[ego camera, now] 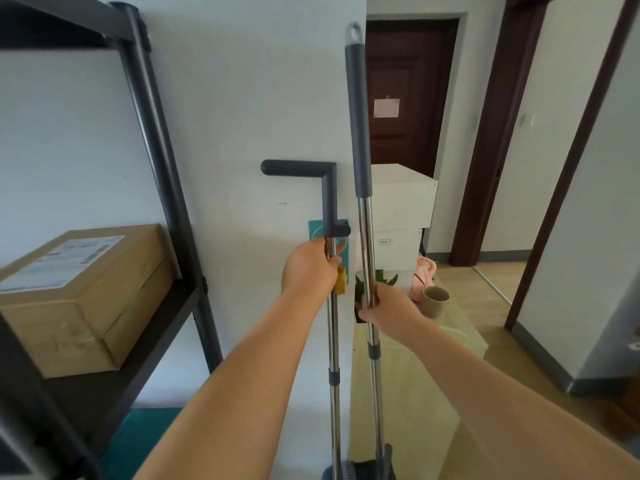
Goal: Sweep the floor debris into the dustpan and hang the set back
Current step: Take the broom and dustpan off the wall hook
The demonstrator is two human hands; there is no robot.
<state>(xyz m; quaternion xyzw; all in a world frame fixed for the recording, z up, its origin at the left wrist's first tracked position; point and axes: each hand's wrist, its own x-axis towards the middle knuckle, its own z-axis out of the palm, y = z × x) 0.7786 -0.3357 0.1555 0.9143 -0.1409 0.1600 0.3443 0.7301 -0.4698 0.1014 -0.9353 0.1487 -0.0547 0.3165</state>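
My left hand (309, 268) grips the metal pole of the dustpan (333, 341) just below its grey L-shaped handle, close to the white wall. My right hand (381, 304) holds the chrome pole of the broom (360, 126), whose long grey grip ends in a loop at the top. Both poles stand nearly upright, side by side. Their lower ends, a dark pan and bristles (367, 469), show at the bottom edge. A teal wall hook plate (346, 247) with a yellow piece sits on the wall right behind my left hand.
A dark metal shelf (156, 143) holding a cardboard box (86, 292) stands on the left. A pale table (433, 358) with a beige cup (434, 299) and a plant is to the right. White boxes (401, 199) and a brown door (408, 98) lie beyond.
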